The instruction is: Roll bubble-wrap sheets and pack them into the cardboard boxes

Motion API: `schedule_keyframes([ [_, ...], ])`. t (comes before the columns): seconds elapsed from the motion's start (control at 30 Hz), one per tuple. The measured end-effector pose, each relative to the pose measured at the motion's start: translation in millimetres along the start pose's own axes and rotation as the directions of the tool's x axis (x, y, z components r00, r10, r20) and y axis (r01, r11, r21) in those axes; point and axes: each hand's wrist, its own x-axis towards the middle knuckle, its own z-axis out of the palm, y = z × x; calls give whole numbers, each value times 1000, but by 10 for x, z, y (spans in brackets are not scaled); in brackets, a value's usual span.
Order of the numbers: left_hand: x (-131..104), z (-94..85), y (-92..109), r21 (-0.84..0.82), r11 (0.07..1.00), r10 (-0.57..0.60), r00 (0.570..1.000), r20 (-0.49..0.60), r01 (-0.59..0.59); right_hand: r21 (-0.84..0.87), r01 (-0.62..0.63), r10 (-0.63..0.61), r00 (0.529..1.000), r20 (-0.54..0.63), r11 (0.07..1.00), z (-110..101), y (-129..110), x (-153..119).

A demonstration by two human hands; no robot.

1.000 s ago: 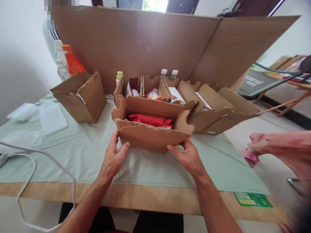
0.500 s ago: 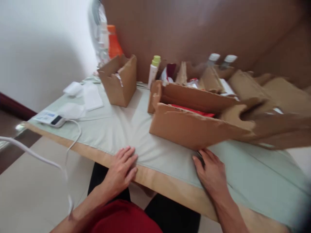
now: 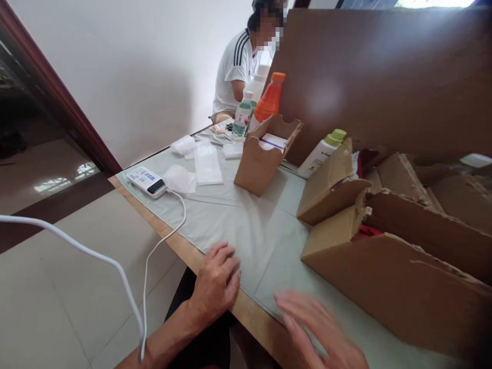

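My left hand (image 3: 217,277) rests on the front edge of the cloth-covered table (image 3: 230,220), fingers a little apart and holding nothing. Blurred by motion, my right hand (image 3: 319,328) hovers near the same edge with its fingers extended and nothing in them. To its right is a long open cardboard box (image 3: 384,277) with something red (image 3: 367,232) inside. A smaller cardboard box (image 3: 255,164) with a white and purple item stands farther back. Beside the larger boxes a white bottle with a green cap (image 3: 319,156) leans.
A white device (image 3: 146,182) with a cable (image 3: 184,207) lies at the left, near clear plastic packets (image 3: 207,164). An orange bottle (image 3: 269,100) and a clear bottle (image 3: 242,115) stand at the back. Beyond them sits a person in a white shirt (image 3: 228,72). A brown panel (image 3: 365,77) rises behind.
The view has swung left, bringing the seated person into sight. My right hand has come away from the long box's lower edge and is nearer my left hand, which still rests at the table edge.
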Motion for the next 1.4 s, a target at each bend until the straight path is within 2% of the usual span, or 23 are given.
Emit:
schedule_keyframes([
  [0.1, -24, 90, -29, 63, 997, 38, 999, -7, -38, 42, 108, -109, 994, 14, 993, 178, -113, 1052],
  [0.17, -21, 116, -12, 71, 997, 35, 999, -26, -33, 45, 169, -172, 983, 62, 985, 448, -177, 1644],
  [0.23, -3, 129, 3, 66, 998, 12, 999, -43, -9, 13, 212, -212, 968, 137, 977, 776, -295, 2124],
  [0.37, 21, 151, -13, 46, 999, -11, 999, -36, 13, -41, 284, -260, 921, 289, 958, 1341, -645, 2801],
  [0.43, 13, 161, -34, 36, 999, -2, 999, -33, 3, -68, 281, -239, 901, 362, 957, 1475, -748, 2990],
  [0.5, 0, 169, -48, 36, 999, 4, 999, -42, -3, -83, 264, -209, 891, 403, 961, 1468, -749, 3050],
  [0.7, 1, 163, 18, 77, 997, -10, 999, -52, 14, -79, 260, -230, 935, 270, 962, 1056, -622, 2788],
  [0.77, 14, 153, 40, 87, 996, -19, 999, -48, 23, -86, 283, -245, 919, 309, 955, 1106, -701, 2795],
  [0.87, 23, 141, 31, 55, 998, 8, 998, -61, -5, -87, 291, -234, 886, 401, 953, 1385, -899, 2965],
  [0.93, 18, 132, 11, 19, 999, 32, 997, -76, -31, -92, 256, -197, 890, 412, 962, 1525, -996, 3080],
  [0.97, 15, 124, 2, 4, 999, 33, 996, -85, -33, -97, 235, -179, 900, 397, 967, 1537, -1015, 3099],
  [1.03, 14, 94, -8, -31, 1000, 2, 996, -88, -5, -110, 205, -158, 929, 333, 972, 1422, -988, 3009],
  [1.13, 43, 18, -13, -206, 972, -130, 990, -51, 116, -118, 226, -210, 968, 138, 967, 974, -830, 2528],
  [1.23, 77, -25, -7, -508, 806, -332, 942, 38, 304, -147, 244, -259, 962, -90, 959, 470, -616, 1772],
  [1.3, 73, 10, 20, -628, 674, -433, 897, 91, 390, -154, 173, -201, 960, -193, 973, 216, -493, 1235],
  [1.4, 23, 129, 112, -725, 561, -487, 867, 101, 399, -30, -39, 29, 960, -277, 999, -59, -374, 533],
])
